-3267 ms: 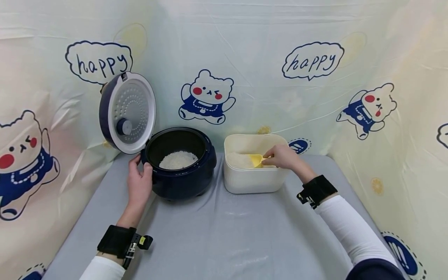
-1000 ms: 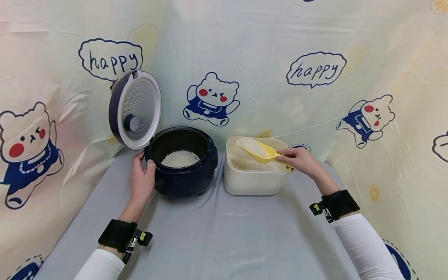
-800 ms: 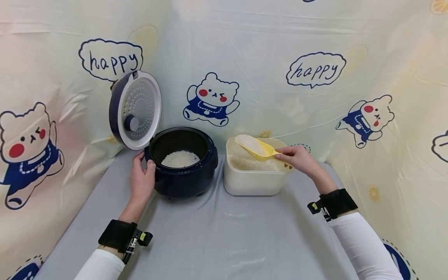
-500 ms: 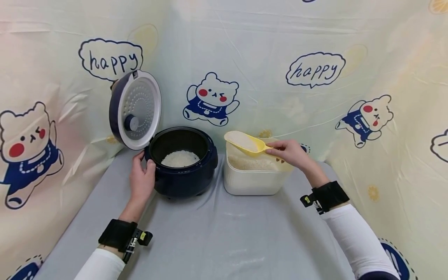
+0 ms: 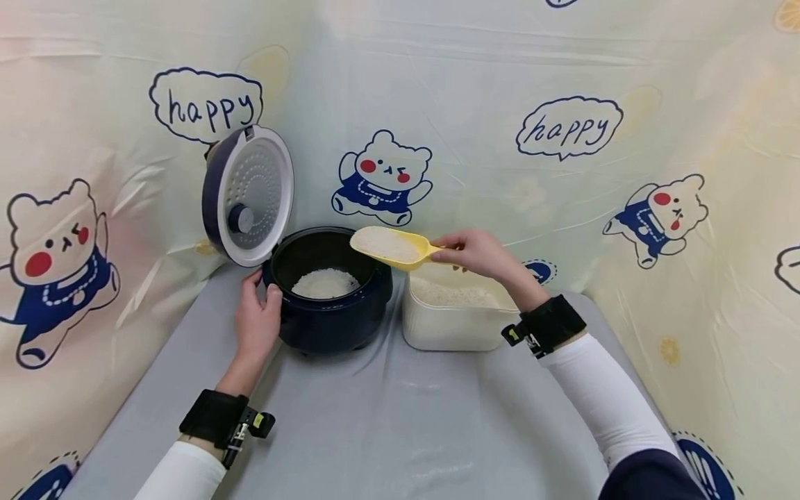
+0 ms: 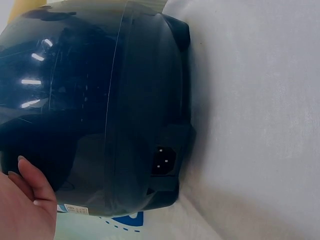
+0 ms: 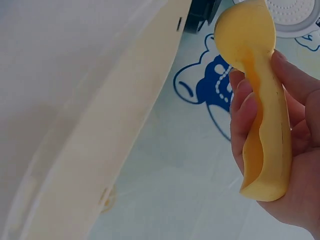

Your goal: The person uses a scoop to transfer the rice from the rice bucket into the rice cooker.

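Note:
My right hand (image 5: 478,255) grips the handle of a yellow scoop (image 5: 414,258) heaped with white rice grains. The scoop's tip overlaps the right rim of the dark blue rice cooker (image 5: 334,326) in the head view. In the right wrist view, fingers and thumb wrap the scoop (image 7: 270,125) handle from both sides. White rice (image 5: 326,283) lies in the bottom of the cooker's dark pot. The cooker's lid (image 5: 257,191) stands raised at the left. My left hand (image 5: 257,323) holds the cooker's left side just below the lid hinge; some of its fingertips are hidden behind.
A cream bin (image 5: 453,330) holding more rice (image 5: 453,292) stands right of the cooker, under the right hand. Both sit near the back of a grey-covered table (image 5: 400,430). A printed curtain (image 5: 462,104) hangs close behind. The left wrist view shows the cooker's power socket (image 6: 165,161).
The right hand lifted the scoop, loaded with rice, out of the bin and carried it left to the cooker's right rim. The left hand has kept its place on the cooker.

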### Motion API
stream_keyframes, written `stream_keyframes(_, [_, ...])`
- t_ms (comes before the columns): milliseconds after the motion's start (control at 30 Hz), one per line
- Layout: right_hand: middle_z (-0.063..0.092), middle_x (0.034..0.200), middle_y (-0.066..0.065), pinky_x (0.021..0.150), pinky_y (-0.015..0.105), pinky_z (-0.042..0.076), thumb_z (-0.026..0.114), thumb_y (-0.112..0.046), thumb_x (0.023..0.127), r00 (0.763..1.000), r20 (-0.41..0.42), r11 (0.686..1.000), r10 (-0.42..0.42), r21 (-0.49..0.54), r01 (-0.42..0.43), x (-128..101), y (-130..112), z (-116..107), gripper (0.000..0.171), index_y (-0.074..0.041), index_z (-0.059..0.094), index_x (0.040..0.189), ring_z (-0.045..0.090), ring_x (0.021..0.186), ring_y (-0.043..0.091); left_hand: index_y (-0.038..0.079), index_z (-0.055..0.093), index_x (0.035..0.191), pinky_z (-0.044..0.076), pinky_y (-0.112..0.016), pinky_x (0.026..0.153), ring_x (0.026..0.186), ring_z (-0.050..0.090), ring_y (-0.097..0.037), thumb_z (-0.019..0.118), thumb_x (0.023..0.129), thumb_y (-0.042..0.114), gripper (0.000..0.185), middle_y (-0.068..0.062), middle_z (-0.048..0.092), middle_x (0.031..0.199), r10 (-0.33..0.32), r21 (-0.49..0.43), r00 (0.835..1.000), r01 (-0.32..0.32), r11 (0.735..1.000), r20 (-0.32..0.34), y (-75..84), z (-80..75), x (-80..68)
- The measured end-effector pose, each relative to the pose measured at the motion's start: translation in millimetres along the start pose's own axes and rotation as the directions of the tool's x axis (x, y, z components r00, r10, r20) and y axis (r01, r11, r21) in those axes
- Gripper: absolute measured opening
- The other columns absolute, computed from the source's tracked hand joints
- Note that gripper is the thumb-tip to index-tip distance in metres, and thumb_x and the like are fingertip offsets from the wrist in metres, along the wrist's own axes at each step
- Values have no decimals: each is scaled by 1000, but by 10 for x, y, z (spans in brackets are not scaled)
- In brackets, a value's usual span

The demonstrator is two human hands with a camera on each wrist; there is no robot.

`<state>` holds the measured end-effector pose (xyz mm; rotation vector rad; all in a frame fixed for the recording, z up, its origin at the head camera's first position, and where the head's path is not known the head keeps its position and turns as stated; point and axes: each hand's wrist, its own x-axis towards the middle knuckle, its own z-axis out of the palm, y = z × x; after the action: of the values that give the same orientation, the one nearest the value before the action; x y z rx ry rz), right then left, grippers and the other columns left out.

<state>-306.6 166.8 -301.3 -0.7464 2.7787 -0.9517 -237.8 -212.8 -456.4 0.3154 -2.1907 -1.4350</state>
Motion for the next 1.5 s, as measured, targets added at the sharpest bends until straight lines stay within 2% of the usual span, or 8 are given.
stream_keyframes(100, [71,100,8,67,30,52,74,-28,98,1000,16,1000,-9,-13,9,96,-123,13,39,-7,74,131,59,76,25,6,46,153,35,-42,84,83,46,-31,43,105,29,53,-15,46,88,5,0,1000,-5,1000,-2,4,10,1])
stream_keyframes(267, [72,100,8,68,30,49,75,-30,97,1000,21,998,-16,-68,17,244,-298,33,38,-9,75,129,62,80,27,5,46,153,34,-40,84,84,45,-30,43,104,26,53,-15,46,90,-1,-20,1000,1,1000,-3,10,19,-9])
stream_keyframes(533, [77,116,7,76,33,48,76,-31,96,1000,12,976,-6,-216,9,418,-491,94,38,-10,76,128,59,92,24,5,46,152,34,-38,81,81,45,-29,43,104,26,52,-13,44,84,-2,-14,1000,2,1000,-2,25,14,-6])
stream_keyframes(733, [76,119,6,84,35,53,75,-33,97,998,-3,937,-65,-345,60,459,-571,126,37,-11,76,127,63,96,23,5,46,152,33,-38,79,79,44,-28,44,104,25,52,-13,44,84,11,-11,1000,-11,1000,-11,34,18,2])
stream_keyframes(1033, [76,122,3,77,35,55,75,-33,97,991,-61,862,-122,-501,75,468,-666,228,36,-16,76,129,69,101,22,3,45,153,33,-38,81,80,44,-29,44,105,24,52,-14,44,85,9,-13,1000,-8,1000,5,38,8,-11])
stream_keyframes(1500, [75,108,6,66,33,52,75,-28,97,979,-116,789,-168,-611,63,473,-774,248,33,-19,77,128,66,93,23,3,45,152,33,-40,81,82,45,-30,44,105,24,51,-14,44,87,8,-9,1000,-8,1000,-1,46,6,-31])
